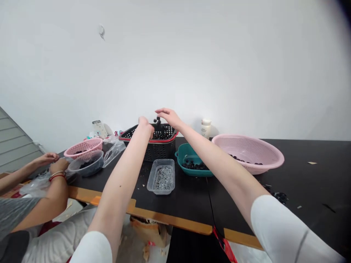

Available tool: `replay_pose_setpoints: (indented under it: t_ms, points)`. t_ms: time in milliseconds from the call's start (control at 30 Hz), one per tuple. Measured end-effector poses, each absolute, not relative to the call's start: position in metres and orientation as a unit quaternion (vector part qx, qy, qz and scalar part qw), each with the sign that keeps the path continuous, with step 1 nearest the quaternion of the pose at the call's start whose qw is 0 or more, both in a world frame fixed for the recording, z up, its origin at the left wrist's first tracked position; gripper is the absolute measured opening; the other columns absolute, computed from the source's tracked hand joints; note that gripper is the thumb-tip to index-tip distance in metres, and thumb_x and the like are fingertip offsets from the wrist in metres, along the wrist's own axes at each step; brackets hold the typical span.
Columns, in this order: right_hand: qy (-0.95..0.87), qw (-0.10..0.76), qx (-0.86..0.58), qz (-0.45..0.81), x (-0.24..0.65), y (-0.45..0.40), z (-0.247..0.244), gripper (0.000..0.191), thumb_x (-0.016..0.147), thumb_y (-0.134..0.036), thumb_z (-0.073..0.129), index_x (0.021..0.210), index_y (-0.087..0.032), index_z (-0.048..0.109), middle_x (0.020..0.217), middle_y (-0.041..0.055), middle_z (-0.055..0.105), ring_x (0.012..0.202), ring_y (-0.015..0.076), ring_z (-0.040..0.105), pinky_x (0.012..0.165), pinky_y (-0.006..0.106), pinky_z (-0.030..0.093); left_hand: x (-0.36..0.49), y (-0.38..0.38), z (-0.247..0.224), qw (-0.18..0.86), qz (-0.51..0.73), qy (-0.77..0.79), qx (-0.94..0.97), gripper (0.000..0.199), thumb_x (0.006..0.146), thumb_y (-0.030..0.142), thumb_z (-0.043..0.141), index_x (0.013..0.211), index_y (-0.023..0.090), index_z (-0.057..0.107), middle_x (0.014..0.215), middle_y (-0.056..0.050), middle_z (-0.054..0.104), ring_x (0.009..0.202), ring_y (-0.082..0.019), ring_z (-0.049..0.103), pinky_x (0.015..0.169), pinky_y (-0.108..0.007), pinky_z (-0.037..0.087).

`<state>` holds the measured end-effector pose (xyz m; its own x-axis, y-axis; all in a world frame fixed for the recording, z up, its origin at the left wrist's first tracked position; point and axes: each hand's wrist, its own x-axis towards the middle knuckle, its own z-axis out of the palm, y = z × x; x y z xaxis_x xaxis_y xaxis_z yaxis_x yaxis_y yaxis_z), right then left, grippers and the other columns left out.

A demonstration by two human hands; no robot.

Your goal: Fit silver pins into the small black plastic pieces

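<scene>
Over the basket (160, 150): our right hand (169, 116), fingers apart, black parts (157, 121) just beneath; our left hand (145, 123), finger state we cannot tell.

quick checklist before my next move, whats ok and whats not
1. Left hand and right hand at the red-rimmed black plastic basket: ok
2. Small black pieces below the right hand, gripped or loose: cannot tell
3. Left hand's grip: cannot tell, fingers mostly hidden
4. Clear rectangular plastic tray of silvery metal pieces, upright: ok
5. Black tabletop free of stray bits: not ok, loose black pieces lie at right
6. Co-worker's hands away from the basket: ok, far left
</scene>
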<state>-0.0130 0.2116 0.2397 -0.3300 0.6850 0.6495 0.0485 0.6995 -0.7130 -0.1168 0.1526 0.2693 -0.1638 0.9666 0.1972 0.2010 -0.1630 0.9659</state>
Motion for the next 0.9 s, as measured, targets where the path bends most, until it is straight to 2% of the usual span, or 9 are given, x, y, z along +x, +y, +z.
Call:
replay_pose_setpoints:
  t_ms: [100, 200, 267, 333, 433, 533, 667, 800, 900]
  points:
    - [-0.745, 0.531, -0.27, 0.301, 0.004, 0.228, 0.227, 0.018, 0.085, -0.021, 0.054, 0.092, -0.015, 0.07, 0.105, 0.0057, 0.071, 0.105, 0.0208, 0.06, 0.103, 0.042, 0.04, -0.143, 0.161, 0.242, 0.317, 0.564, 0.581, 0.494, 0.035, 0.093, 0.038, 0.053, 0.12, 0.015, 0.055, 0.12, -0.01, 0.059, 0.103, -0.025, 0.061, 0.085, -0.044, 0.053]
    - [-0.743, 0.52, -0.295, 0.303, 0.041, 0.216, 0.207, 0.02, 0.086, -0.028, 0.056, 0.091, -0.016, 0.071, 0.103, 0.0066, 0.072, 0.101, 0.0216, 0.062, 0.1, 0.043, 0.042, -0.152, 0.147, 0.208, 0.276, 0.584, 0.588, 0.487, 0.04, 0.099, 0.03, 0.023, 0.123, 0.014, 0.051, 0.131, -0.016, 0.053, 0.118, -0.027, 0.054, 0.09, -0.044, 0.049]
    - [-0.744, 0.505, -0.316, 0.302, 0.071, 0.196, 0.195, 0.022, 0.087, -0.032, 0.056, 0.092, -0.017, 0.072, 0.101, 0.0067, 0.072, 0.099, 0.0225, 0.063, 0.097, 0.043, 0.043, -0.143, 0.131, 0.188, 0.256, 0.577, 0.572, 0.524, 0.045, 0.097, 0.026, 0.015, 0.124, 0.015, 0.049, 0.137, -0.014, 0.049, 0.124, -0.025, 0.05, 0.095, -0.041, 0.047]
    - [-0.747, 0.485, -0.342, 0.3, 0.101, 0.169, 0.185, 0.023, 0.085, -0.035, 0.059, 0.093, -0.018, 0.072, 0.1, 0.0062, 0.072, 0.099, 0.0238, 0.063, 0.096, 0.044, 0.043, -0.124, 0.114, 0.173, 0.251, 0.54, 0.539, 0.596, 0.042, 0.096, 0.031, 0.021, 0.118, 0.017, 0.054, 0.133, -0.011, 0.054, 0.119, -0.022, 0.055, 0.096, -0.036, 0.047]
    - [-0.76, 0.441, -0.37, 0.302, 0.147, 0.127, 0.167, 0.025, 0.084, -0.039, 0.062, 0.094, -0.019, 0.073, 0.099, 0.0064, 0.073, 0.095, 0.0246, 0.065, 0.09, 0.041, 0.047, -0.089, 0.096, 0.154, 0.252, 0.416, 0.486, 0.727, 0.035, 0.092, 0.041, 0.04, 0.103, 0.019, 0.064, 0.111, -0.006, 0.067, 0.1, -0.02, 0.064, 0.091, -0.032, 0.049]
    - [-0.788, 0.368, -0.424, 0.251, 0.194, 0.093, 0.144, 0.03, 0.085, -0.046, 0.059, 0.092, -0.02, 0.073, 0.095, 0.0067, 0.072, 0.091, 0.025, 0.064, 0.085, 0.038, 0.048, -0.057, 0.101, 0.135, 0.213, 0.267, 0.468, 0.815, 0.021, 0.086, 0.036, 0.059, 0.094, 0.02, 0.069, 0.104, -0.005, 0.069, 0.1, -0.022, 0.063, 0.094, -0.034, 0.047]
    - [-0.725, 0.369, -0.508, 0.282, 0.253, 0.075, 0.115, 0.04, 0.08, -0.055, 0.063, 0.092, -0.019, 0.073, 0.094, 0.0096, 0.072, 0.089, 0.0257, 0.063, 0.082, 0.036, 0.048, -0.025, 0.143, 0.11, 0.142, 0.106, 0.512, 0.841, 0.023, 0.091, 0.029, 0.058, 0.109, 0.016, 0.063, 0.117, -0.009, 0.062, 0.107, -0.023, 0.059, 0.094, -0.045, 0.048]
    - [-0.701, 0.291, -0.513, 0.401, 0.3, 0.075, 0.097, 0.049, 0.078, -0.059, 0.061, 0.099, -0.015, 0.073, 0.099, 0.0119, 0.072, 0.084, 0.0227, 0.064, 0.072, 0.032, 0.05, -0.004, 0.186, 0.095, 0.092, -0.013, 0.564, 0.82, 0.031, 0.092, 0.032, 0.057, 0.12, 0.017, 0.056, 0.122, -0.01, 0.058, 0.103, -0.022, 0.061, 0.086, -0.043, 0.053]
    - [-0.694, 0.246, -0.562, 0.376, 0.325, 0.078, 0.084, 0.048, 0.079, -0.058, 0.059, 0.098, -0.015, 0.073, 0.097, 0.0103, 0.072, 0.081, 0.0207, 0.064, 0.068, 0.029, 0.05, 0.003, 0.203, 0.089, 0.064, -0.071, 0.587, 0.804, 0.032, 0.091, 0.032, 0.058, 0.12, 0.016, 0.056, 0.121, -0.01, 0.059, 0.103, -0.022, 0.061, 0.086, -0.042, 0.053]
